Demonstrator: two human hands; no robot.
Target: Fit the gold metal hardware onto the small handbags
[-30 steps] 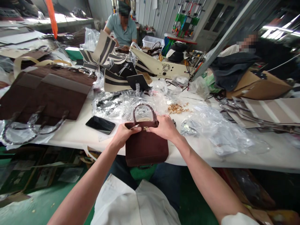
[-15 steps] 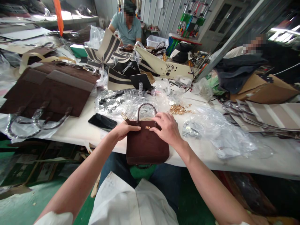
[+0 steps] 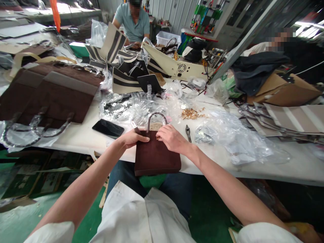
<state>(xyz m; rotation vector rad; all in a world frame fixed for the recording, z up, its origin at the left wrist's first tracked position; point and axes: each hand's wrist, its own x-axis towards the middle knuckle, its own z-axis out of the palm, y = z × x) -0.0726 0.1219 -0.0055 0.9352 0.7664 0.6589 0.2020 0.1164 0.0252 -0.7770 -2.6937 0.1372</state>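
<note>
The left hand (image 3: 133,138) is closed on the top left corner of the dark brown handbag (image 3: 157,157) at the center of the frame, a slim strip (image 3: 135,127) poking up beside the thumb. The right hand (image 3: 172,137) has its fingertips bunched at the bag's small gold fitting (image 3: 158,137); I can't tell whether they pinch it. Right of center lie a dark tool (image 3: 188,133) and, above it, gold pieces (image 3: 191,113); left of center, a black phone (image 3: 108,128). Someone in a blue shirt (image 3: 134,22) sits at upper center
</note>
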